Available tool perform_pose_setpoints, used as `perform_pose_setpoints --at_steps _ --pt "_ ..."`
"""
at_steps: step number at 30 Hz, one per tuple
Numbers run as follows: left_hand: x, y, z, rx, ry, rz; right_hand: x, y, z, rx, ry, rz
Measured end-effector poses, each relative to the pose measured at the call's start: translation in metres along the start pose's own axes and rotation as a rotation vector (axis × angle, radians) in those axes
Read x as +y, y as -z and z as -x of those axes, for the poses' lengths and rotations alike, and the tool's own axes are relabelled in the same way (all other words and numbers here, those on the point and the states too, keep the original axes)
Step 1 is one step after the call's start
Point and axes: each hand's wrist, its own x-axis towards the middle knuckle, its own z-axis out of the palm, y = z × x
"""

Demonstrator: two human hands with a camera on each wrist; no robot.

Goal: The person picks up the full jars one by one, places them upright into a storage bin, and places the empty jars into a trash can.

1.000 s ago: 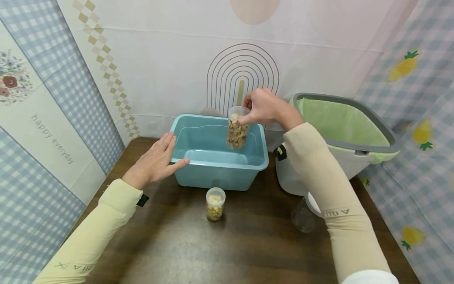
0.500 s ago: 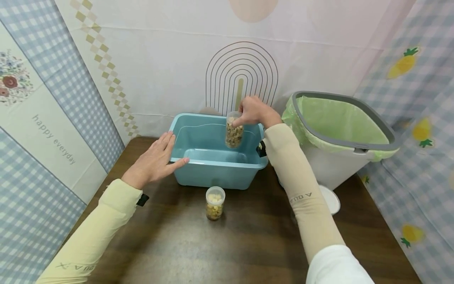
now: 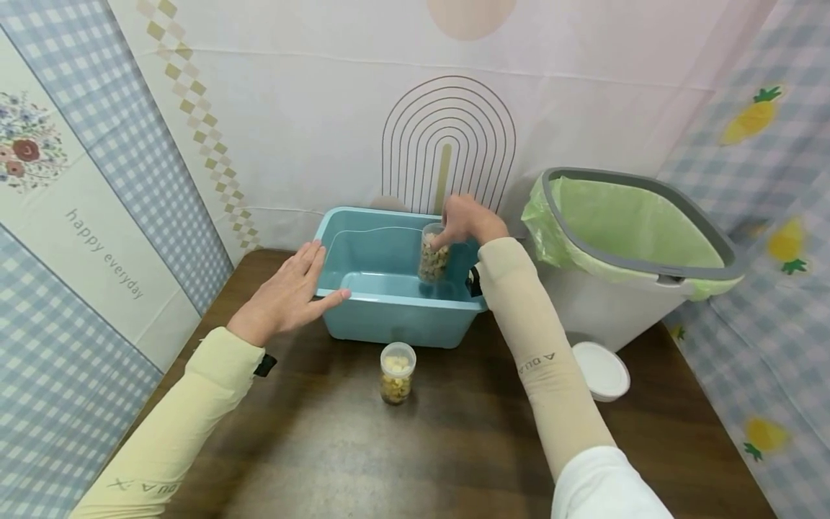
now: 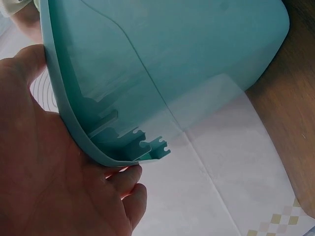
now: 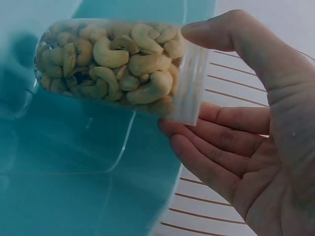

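Observation:
My right hand (image 3: 468, 218) pinches a clear jar of cashews (image 5: 110, 69) near its top, thumb on one side and fingers on the other. In the head view this jar hangs upright inside the right part of a light blue plastic basin (image 3: 398, 317). My left hand (image 3: 280, 299) lies with straight fingers at the basin's left rim; the left wrist view shows its thumb and fingers touching that rim around a corner. In front of the basin, a second clear jar (image 3: 397, 375) with pale yellow pieces stands on the table.
Right of the basin stands a white bin (image 3: 583, 303) with a grey rim and green liner. A white round lid (image 3: 603, 371) shows beside the right forearm, partly behind the sleeve. The brown table (image 3: 311, 447) meets a patterned cloth wall (image 3: 311, 130) at the back.
My right hand has moved down with the cashew jar, deeper into the basin, and the forearm has swung left, uncovering the white lid. My left hand stays at the rim.

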Motion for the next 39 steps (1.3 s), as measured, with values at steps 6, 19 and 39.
perform_pose_setpoints --at_steps 6,19,39 --pt "0.000 0.000 0.000 0.005 -0.001 -0.003 0.001 -0.012 -0.003 -0.008 -0.009 0.007" --pt "0.003 -0.001 0.001 0.010 0.002 -0.003 0.001 -0.029 -0.009 -0.065 -0.007 0.062" --pt "0.003 -0.003 0.002 0.037 -0.020 -0.012 0.004 -0.026 -0.004 -0.112 -0.043 0.051"
